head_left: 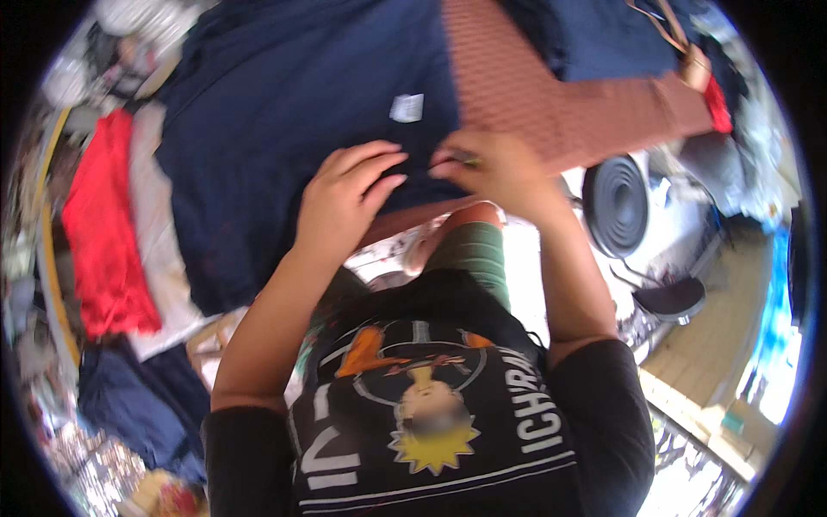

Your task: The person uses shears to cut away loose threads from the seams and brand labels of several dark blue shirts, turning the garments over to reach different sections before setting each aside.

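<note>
Two bare hands in my feed, listed by pose.

Left hand [345, 185]: back upward, forearm slanting in from the lower left, fingers pointing right, gently curved, thumb spread away from them; nothing seen in its grasp. Contact with the cloth below: I cannot tell.

Right hand [495, 164]: forearm rising from the lower right, wrist bent inward, fingers pointing left, thumb and forefinger near each other. One small item [466, 158], dark, at its fingers; too blurred for me to name. Whether the fingers are clamped on anything, I cannot tell.

Hands facing, apart, a narrow gap between their fingertips.

Navy cloth [293, 103]: one, spread over the left part of the table [551, 112], beneath and beyond both hands, hanging past the near edge at left. Right border running away from me beside the right hand. White label [407, 108]: one, on the cloth, just beyond the fingertips.

Table edge: close under both wrists, slanting away toward the right. Bare brown strip between navy cloth and second cloth [612, 39]; free room there, to the right hand's far side.

Beyond the edges: red cloth [108, 233] at left; black disc [618, 207] at right, just off the table.
</note>
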Demonstrator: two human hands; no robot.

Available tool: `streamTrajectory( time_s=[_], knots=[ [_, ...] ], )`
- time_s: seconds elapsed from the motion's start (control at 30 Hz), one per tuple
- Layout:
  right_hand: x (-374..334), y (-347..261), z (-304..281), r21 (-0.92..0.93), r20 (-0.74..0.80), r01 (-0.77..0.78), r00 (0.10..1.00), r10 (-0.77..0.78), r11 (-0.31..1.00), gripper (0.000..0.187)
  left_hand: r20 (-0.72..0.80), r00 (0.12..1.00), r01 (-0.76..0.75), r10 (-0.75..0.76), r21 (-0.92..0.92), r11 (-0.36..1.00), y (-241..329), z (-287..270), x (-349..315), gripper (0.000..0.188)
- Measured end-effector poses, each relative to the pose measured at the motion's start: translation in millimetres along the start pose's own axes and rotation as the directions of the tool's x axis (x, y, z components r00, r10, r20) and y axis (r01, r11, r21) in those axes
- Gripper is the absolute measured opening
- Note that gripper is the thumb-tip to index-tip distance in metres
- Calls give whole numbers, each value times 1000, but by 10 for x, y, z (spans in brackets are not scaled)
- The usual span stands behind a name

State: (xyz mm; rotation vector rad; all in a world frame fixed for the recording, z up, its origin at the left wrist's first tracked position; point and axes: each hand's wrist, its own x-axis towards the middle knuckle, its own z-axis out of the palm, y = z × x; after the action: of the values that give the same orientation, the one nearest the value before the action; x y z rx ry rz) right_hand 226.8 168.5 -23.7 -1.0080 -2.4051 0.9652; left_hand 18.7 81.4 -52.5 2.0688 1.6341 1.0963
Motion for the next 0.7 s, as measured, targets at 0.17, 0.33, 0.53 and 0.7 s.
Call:
streamTrajectory(
  time_s=[0.17,0.33,0.53,0.7],
  knots=[
    [1,155,111,-1,103,-81,991,81,997,21,-28,1000,9,-7,76,997,-74,203,-38,25],
    [-43,171,69,1,88,-126,988,126,992,21,-18,998,54,-53,40,998,-43,235,20,17],
    [7,192,147,13,100,-77,992,75,997,23,137,986,112,-96,-115,987,-179,-27,1,9],
    [-116,184,90,130,55,-93,995,86,987,26,286,958,-1,-3,13,1000,-102,-478,20,16]
  ],
)
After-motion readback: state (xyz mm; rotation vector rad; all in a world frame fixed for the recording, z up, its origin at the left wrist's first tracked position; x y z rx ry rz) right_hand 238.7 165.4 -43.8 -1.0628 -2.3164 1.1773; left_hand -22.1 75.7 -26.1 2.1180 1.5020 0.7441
